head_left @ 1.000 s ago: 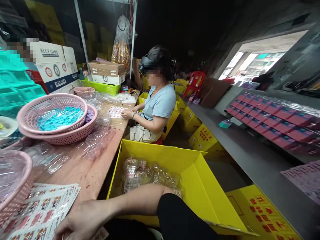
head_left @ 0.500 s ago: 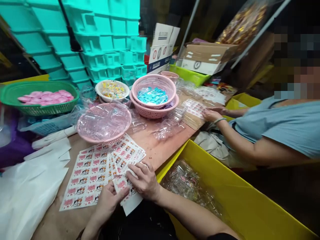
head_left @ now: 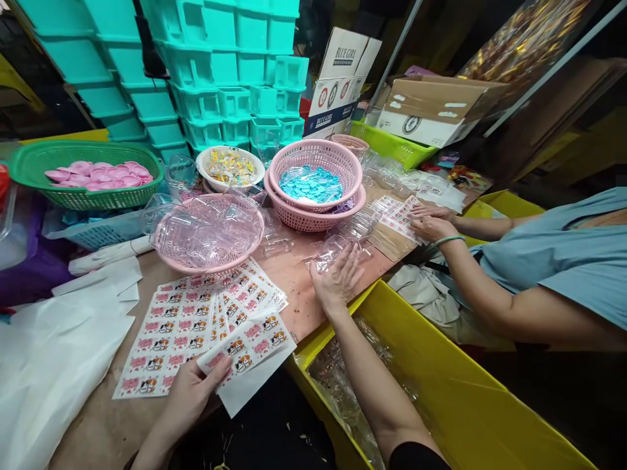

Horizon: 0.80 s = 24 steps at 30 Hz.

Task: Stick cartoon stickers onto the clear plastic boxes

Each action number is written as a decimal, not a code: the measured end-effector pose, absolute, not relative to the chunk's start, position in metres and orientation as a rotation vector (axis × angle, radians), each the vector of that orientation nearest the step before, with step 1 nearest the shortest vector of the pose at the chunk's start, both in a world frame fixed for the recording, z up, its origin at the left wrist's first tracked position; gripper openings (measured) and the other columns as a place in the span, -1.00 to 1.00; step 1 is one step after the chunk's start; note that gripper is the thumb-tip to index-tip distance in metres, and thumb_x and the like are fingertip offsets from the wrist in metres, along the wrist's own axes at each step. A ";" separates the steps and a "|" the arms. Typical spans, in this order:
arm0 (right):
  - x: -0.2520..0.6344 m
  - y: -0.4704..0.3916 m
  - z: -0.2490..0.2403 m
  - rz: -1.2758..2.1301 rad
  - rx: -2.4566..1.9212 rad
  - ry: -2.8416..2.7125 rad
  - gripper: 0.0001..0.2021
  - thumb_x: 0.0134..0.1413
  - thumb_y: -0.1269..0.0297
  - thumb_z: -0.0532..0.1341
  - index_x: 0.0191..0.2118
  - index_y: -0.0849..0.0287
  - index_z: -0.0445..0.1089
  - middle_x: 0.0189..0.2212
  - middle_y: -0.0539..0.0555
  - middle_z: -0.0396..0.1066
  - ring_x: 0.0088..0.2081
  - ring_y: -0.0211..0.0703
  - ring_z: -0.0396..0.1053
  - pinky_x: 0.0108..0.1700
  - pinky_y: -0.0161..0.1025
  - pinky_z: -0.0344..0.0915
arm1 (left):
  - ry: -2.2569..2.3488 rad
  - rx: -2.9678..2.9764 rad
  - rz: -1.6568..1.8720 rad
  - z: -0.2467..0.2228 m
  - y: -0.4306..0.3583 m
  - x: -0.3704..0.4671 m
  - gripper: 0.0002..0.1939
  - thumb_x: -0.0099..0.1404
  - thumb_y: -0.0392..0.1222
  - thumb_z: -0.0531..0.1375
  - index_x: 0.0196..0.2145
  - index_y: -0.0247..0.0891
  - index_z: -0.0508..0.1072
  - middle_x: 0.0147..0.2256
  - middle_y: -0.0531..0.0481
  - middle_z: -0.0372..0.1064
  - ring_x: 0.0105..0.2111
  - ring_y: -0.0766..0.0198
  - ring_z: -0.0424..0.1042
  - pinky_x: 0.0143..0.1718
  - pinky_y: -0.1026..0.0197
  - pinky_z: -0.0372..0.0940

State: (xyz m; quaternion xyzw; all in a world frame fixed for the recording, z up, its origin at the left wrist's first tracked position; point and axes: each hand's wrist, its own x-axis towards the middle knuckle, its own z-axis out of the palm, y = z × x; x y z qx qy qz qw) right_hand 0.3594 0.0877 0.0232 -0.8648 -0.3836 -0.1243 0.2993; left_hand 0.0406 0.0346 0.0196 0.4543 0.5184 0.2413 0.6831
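My left hand (head_left: 200,385) pinches a sticker sheet (head_left: 252,346) printed with cats and pink marks, thumb on top, near the table's front edge. Beneath the held sheet shows a blank white backing. More sticker sheets (head_left: 171,336) lie fanned out just beyond it. My right hand (head_left: 337,281) is stretched out flat with its fingers extended, at some clear plastic packs (head_left: 323,251) on the table. It touches or covers the nearest pack; what lies under the palm is hidden. A pink basket (head_left: 208,264) of clear plastic packaging stands behind the sheets.
Pink baskets (head_left: 316,222) with blue pieces, a white bowl (head_left: 200,163) and a green basket (head_left: 29,173) stand behind. A yellow bin (head_left: 441,378) sits by my right arm. At right, a co-worker's hands (head_left: 434,225) hold another sticker sheet. Turquoise crates (head_left: 225,65) are stacked at the back.
My right hand has left the sticker sheet and moved forward and right to the clear packs, its fingers straightening. My left hand keeps the sheet, now more fully in view.
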 end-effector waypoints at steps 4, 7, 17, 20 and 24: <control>0.359 0.099 0.025 -0.214 -2.171 -0.991 -0.26 0.24 0.39 -0.09 0.48 0.36 -0.36 0.31 0.37 0.21 0.43 0.09 -0.02 0.30 0.08 0.18 | 1.193 1.064 0.517 0.020 0.034 0.034 -0.44 0.04 0.26 0.40 -0.26 -0.33 0.67 -0.38 -0.11 0.61 -0.31 0.04 0.57 -0.27 0.19 0.43; 0.359 0.095 0.027 -0.178 -2.035 -0.858 -0.26 0.23 0.45 -0.15 0.48 0.38 -0.44 0.24 0.37 0.31 0.36 -0.02 0.15 0.29 -0.02 0.20 | 1.211 1.059 0.524 0.021 0.032 0.030 -0.42 0.03 0.27 0.40 -0.27 -0.34 0.67 -0.38 -0.13 0.62 -0.30 0.01 0.58 -0.25 0.17 0.46; 0.233 0.063 -0.002 0.540 -1.373 -0.834 -0.32 0.39 0.20 -0.11 0.45 0.04 -0.55 0.29 0.39 0.22 0.25 0.00 0.33 0.10 0.07 0.43 | 0.788 1.749 0.607 0.033 0.022 0.018 -0.66 0.35 0.03 0.22 -0.46 -0.20 0.61 0.27 -0.26 0.30 0.35 -0.12 0.16 0.31 -0.16 0.18; 0.182 0.054 -0.018 0.652 -1.308 -0.988 -0.35 0.42 0.21 -0.18 0.44 0.00 -0.60 0.36 0.37 0.13 0.33 0.04 0.23 0.16 0.12 0.39 | 0.847 1.674 0.695 0.033 0.012 0.013 -0.66 0.36 0.05 0.19 -0.41 -0.20 0.60 0.23 -0.28 0.35 0.34 -0.11 0.18 0.33 -0.17 0.17; 0.147 0.045 -0.040 0.814 -1.277 -1.180 -0.32 0.44 0.18 -0.16 0.45 -0.06 -0.65 0.38 0.28 0.12 0.35 -0.01 0.20 0.26 0.15 0.29 | 0.973 1.598 0.960 0.028 0.003 -0.009 -0.63 0.38 0.07 0.18 -0.37 -0.25 0.61 0.36 -0.25 0.13 0.40 -0.12 0.03 0.39 -0.19 0.03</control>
